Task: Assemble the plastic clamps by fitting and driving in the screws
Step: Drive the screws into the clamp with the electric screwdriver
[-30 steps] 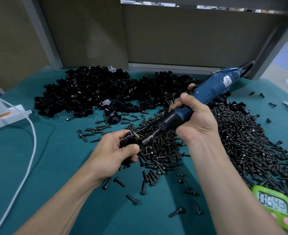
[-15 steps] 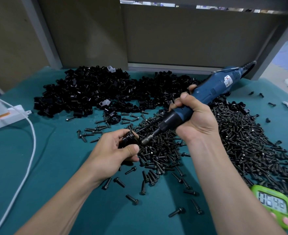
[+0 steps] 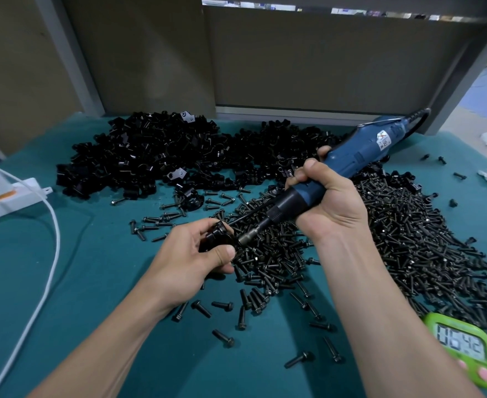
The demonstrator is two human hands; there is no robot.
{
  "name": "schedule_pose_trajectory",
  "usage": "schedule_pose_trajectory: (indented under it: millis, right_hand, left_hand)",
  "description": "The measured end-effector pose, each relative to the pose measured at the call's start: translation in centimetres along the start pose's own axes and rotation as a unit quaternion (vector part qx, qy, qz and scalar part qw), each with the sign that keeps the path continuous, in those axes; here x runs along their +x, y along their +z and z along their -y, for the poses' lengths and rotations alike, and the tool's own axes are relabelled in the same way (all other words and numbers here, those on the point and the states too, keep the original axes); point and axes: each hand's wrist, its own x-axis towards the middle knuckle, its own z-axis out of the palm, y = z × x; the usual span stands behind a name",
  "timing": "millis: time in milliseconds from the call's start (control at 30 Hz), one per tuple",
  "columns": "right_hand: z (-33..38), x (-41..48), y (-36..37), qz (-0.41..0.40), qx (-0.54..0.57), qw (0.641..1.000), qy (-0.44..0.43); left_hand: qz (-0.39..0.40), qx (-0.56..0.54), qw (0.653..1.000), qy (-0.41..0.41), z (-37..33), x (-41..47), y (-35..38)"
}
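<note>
My left hand (image 3: 187,259) pinches a black plastic clamp (image 3: 218,235) between thumb and fingers, just above the table. My right hand (image 3: 327,202) grips a blue electric screwdriver (image 3: 348,162), angled down to the left. Its metal socket tip (image 3: 246,238) presses against the clamp's right side, where a screw sits. A big heap of loose black screws (image 3: 409,231) spreads under and to the right of both hands. A pile of black plastic clamps (image 3: 162,156) lies along the back of the green table (image 3: 93,277).
A green digital timer (image 3: 466,349) sits at the front right beside my right forearm. At the left edge a white power strip (image 3: 9,196) lies with a white cable (image 3: 47,285) curving toward the front. Stray screws (image 3: 222,337) dot the near table. A partition wall (image 3: 308,58) stands behind.
Hardly anything has moved: both hands hold the same pose with the driver tip on the clamp. The timer reading has counted down.
</note>
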Motion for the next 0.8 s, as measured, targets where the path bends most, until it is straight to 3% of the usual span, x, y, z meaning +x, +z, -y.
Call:
schedule_pose_trajectory:
  millis: [267,533,800]
  right_hand:
    - [0.0,0.0,-0.1,-0.002,-0.009,1.000,-0.002]
    - [1.5,-0.1,0.0,0.007,-0.031,0.999,0.032]
    - [2.1,0.1,0.4,-0.086,0.000,0.995,0.060]
  left_hand:
    - [0.007,0.000,1.000,0.003,0.1,0.0,-0.2]
    - [0.081,-0.083,0.993,-0.040,-0.6,0.1,-0.2]
    - [0.038,-0.098,0.994,-0.044,-0.5,0.0,0.4]
